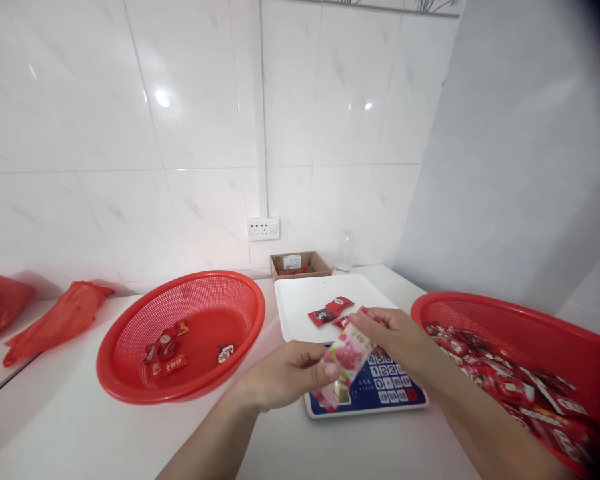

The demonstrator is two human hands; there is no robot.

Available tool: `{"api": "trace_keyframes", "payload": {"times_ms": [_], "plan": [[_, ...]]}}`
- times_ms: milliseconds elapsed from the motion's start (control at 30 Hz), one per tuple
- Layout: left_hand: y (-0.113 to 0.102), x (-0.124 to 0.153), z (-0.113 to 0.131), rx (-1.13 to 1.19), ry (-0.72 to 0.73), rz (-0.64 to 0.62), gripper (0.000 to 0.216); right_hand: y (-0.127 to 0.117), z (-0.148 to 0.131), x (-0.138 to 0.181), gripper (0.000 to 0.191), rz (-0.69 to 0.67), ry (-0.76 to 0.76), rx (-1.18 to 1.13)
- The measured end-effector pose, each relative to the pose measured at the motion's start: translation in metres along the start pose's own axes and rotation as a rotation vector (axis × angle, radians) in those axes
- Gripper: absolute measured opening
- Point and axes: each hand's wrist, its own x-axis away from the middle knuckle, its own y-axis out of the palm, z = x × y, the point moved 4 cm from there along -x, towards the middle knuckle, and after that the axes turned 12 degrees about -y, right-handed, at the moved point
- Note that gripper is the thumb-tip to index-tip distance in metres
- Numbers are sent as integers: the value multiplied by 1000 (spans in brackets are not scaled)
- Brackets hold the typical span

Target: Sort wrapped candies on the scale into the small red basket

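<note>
Both my hands grip a small pink printed packet (349, 357), held tilted in front of a digital weighing scale (315, 413). My left hand (293, 375) pinches its lower left side between thumb and fingers. At the packet's upper right end, my right hand (400, 337) is closed on it. Several small red packets (339, 305) lie on the scale's white pan (300, 300), just beyond my hands. The packet and my right hand cover part of the blue keypad (387, 380).
To the left stands a red plastic basket (115, 373) with several small packets inside. Another red basket (445, 298), piled with packets, is at the right. A cardboard box (320, 265) and a clear container (346, 250) stand behind the scale. Red plastic bags (63, 320) lie far left.
</note>
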Motion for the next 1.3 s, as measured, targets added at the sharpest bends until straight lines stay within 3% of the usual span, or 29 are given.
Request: {"api": "trace_keyframes", "payload": {"times_ms": [67,133,200,300,500,667,733,900,1100,1300], "plan": [[2,-3,-2,32,-13,34,33,1,0,-4,45,-23,-20,-24],[2,-8,-4,70,-5,153,33,3,-1,-8,45,23,-77,-80],[1,-15,-2,111,53,287,33,8,-2,-13,45,61,-142,-145],[-3,-24,6,122,178,456,33,23,-1,-21,41,6,-181,-189],[-18,-37,32,69,241,506,31,33,-1,-42,39,32,-175,-352],[-36,-37,39,28,343,741,27,23,7,-50,31,-33,-170,-448],[-39,-40,37,46,367,751,24,23,14,-51,30,-100,-128,-432],[-41,-53,26,134,310,622,28,29,26,-52,29,-243,-25,-387],[-53,-48,22,109,334,795,27,30,30,-54,34,-285,-45,-253],[-60,-47,18,86,334,812,37,29,34,-50,39,-346,-27,-111]]}}
